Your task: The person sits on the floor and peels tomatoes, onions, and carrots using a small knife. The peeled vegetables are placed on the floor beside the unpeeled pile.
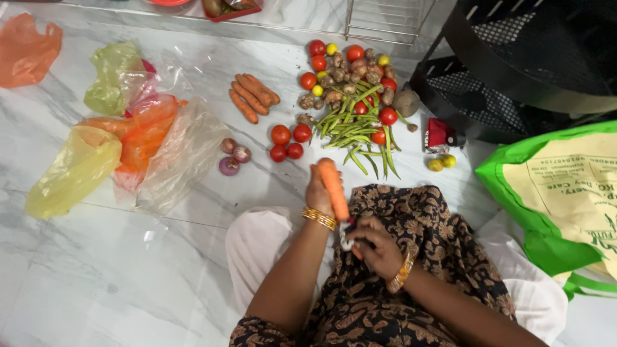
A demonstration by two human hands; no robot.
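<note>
Over the lap, left hand (318,191) gripping carrot (334,188), right hand (376,247) closed on peeler (348,241)

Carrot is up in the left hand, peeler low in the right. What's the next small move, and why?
Probably draw the peeler along the carrot. The left hand holds the carrot upright by its upper part, and the right hand grips the peeler at its lower end, so the blade looks set for a stroke.

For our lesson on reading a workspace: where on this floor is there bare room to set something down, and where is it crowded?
Bare marble floor lies lower left, bordered by the plastic bags and the person's knee. A smaller gap sits between the carrots and bags. Crowded: around the green beans, tomatoes and onions.
</note>
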